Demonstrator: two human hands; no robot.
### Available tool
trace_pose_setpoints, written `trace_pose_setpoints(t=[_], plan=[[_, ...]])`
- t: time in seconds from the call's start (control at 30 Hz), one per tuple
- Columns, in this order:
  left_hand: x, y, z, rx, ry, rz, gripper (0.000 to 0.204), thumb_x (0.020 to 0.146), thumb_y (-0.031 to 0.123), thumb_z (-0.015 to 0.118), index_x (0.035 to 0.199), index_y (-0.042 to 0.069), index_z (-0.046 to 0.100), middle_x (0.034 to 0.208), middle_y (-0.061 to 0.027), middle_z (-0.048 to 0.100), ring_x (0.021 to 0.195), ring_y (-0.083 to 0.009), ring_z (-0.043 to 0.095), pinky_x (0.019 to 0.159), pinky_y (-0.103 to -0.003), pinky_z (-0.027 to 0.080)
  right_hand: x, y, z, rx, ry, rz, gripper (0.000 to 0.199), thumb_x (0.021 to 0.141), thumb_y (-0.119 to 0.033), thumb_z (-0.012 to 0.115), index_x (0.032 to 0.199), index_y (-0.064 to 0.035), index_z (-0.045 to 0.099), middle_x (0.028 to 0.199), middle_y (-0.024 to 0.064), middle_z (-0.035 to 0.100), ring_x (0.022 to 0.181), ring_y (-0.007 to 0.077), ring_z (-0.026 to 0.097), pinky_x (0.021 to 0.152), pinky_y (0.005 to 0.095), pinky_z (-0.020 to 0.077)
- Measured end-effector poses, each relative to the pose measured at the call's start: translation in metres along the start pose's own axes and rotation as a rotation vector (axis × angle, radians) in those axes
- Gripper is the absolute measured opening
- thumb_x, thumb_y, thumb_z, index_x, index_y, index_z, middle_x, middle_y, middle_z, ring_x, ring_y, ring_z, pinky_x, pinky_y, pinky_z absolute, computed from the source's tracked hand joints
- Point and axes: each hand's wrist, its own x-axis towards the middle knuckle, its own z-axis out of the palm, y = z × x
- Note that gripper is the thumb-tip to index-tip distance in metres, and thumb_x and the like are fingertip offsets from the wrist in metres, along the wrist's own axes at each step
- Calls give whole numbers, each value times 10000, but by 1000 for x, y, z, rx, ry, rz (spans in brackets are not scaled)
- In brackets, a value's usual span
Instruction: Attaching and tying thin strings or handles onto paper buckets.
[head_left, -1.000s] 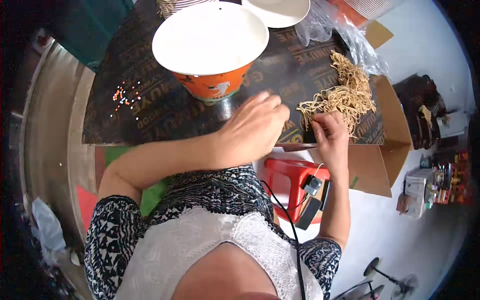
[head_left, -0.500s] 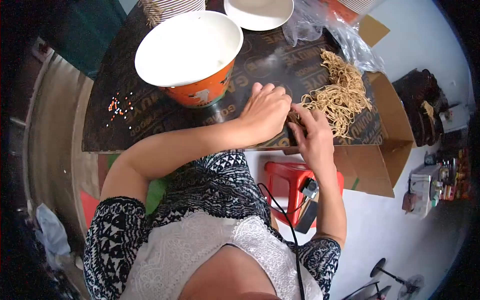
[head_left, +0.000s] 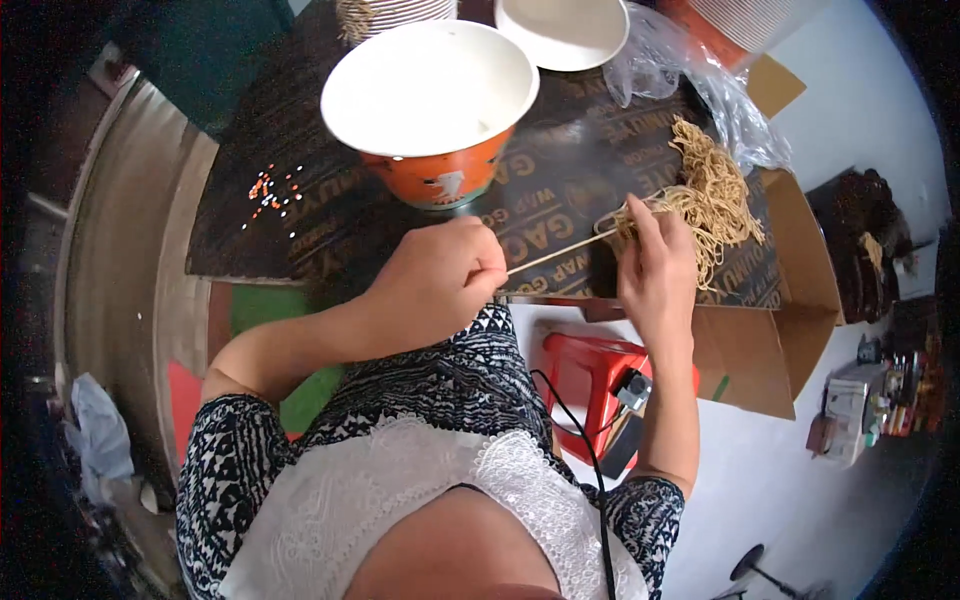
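Drawing one strand (head_left: pixel 560 253) clear goes best if the left hand (head_left: pixel 435 285), pinched shut on its end, pulls level while the right hand (head_left: pixel 655 270) (fingers pressing, not grasping) steadies the noodle heap (head_left: pixel 715 195) on the dark board (head_left: pixel 330 215).

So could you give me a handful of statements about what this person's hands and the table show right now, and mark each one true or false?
1. The left hand is closed around one end of a thin pale strand. True.
2. The right hand rests inside the big bowl. False: it sits at the edge of the pile of tan strands, away from the bowl.
3. The orange bowl has a white inside and looks empty. True.
4. The dark table is bare on its left side. False: small orange bits lie scattered there.
5. A red stool stands below the table edge. True.
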Motion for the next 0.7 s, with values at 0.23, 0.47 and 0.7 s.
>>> trace_pose_setpoints(t=[0.23, 0.47, 0.7], plan=[[-2, 8, -2, -47, 6, 42, 72, 771, 33, 627, 738, 13, 566, 721, -161, 585, 691, -365, 609, 617, -437, 481, 7, -71, 2, 365, -92, -172, 303, 774, -33, 662, 1068, 9, 605, 987, 159, 608, 916, 318, 572, 829, 425, 426], [-12, -8, -15, 14, 19, 48, 97, 820, 85, 606, 769, 6, 583, 779, -172, 610, 762, -364, 623, 670, -446, 488, 9, -15, 31, 410, -225, -108, 84, 848, -84, 644, 910, -27, 643, 820, 124, 570, 810, 320, 546, 746, 402, 429], [-37, 14, -89, -219, 73, -155, 116, 840, 82, 577, 776, -13, 591, 706, -55, 578, 674, -149, 566, 602, -281, 433, 29, 63, 17, 548, -339, 88, 164, 938, -143, 587, 922, 13, 630, 809, 81, 565, 782, 199, 557, 725, 303, 438]])
